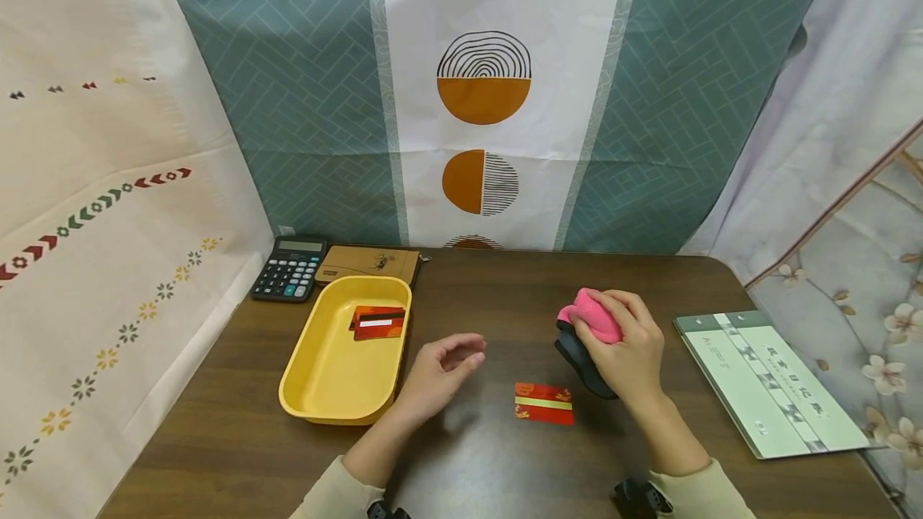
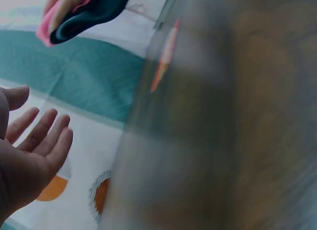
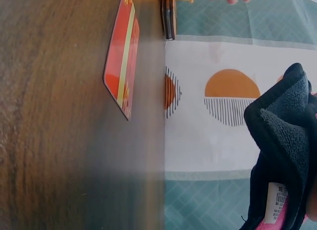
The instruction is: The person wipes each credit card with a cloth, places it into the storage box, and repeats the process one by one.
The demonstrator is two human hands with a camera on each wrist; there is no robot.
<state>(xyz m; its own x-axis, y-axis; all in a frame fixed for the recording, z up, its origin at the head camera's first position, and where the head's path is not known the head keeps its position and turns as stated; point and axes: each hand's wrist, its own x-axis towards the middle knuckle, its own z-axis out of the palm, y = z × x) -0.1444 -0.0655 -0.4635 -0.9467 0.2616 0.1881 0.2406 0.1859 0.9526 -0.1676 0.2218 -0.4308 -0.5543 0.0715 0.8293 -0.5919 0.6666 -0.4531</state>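
Note:
My right hand [image 1: 634, 347] grips a folded cleaning cloth [image 1: 593, 315], pink on one side and dark grey on the other, above the table. In the right wrist view the cloth [image 3: 282, 126] shows its fuzzy grey side and a white barcode label. A red card [image 1: 544, 404] with a yellow stripe lies flat on the table between the hands. My left hand [image 1: 441, 375] hovers beside the yellow tray with nothing in it; its loosely bent fingers [image 2: 47, 136] are spread in the left wrist view.
The yellow tray [image 1: 303, 403] stands at left, holding red cards [image 1: 378, 324]. Behind it are a calculator [image 1: 291, 269] and a brown notebook [image 1: 368, 261]. A pale green book [image 1: 771, 383] lies at the right edge. Patterned curtains [image 1: 483, 134] hang behind the table.

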